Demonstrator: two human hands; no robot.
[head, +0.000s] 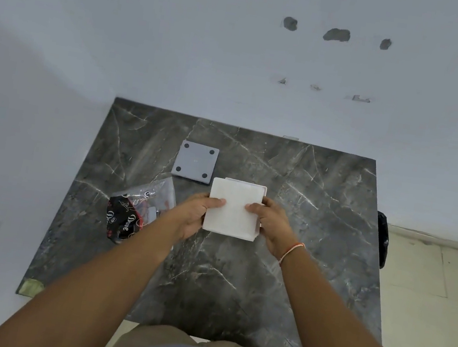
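A white square box (234, 208) is held just above the dark marble tabletop (300, 243), near its middle. My left hand (196, 214) grips its left edge, thumb lying on the top face. My right hand (269, 224) grips the right edge the same way, with an orange thread round the wrist. A second white layer shows along the box's far and right edges. Behind the box, a grey square plate (195, 161) with a dark round pad at each corner lies flat on the table.
A clear plastic bag (139, 209) with black and red printing lies left of my left hand. A black bag (382, 239) hangs off the table's right edge. White walls close the back and left. Pale floor tiles lie to the right.
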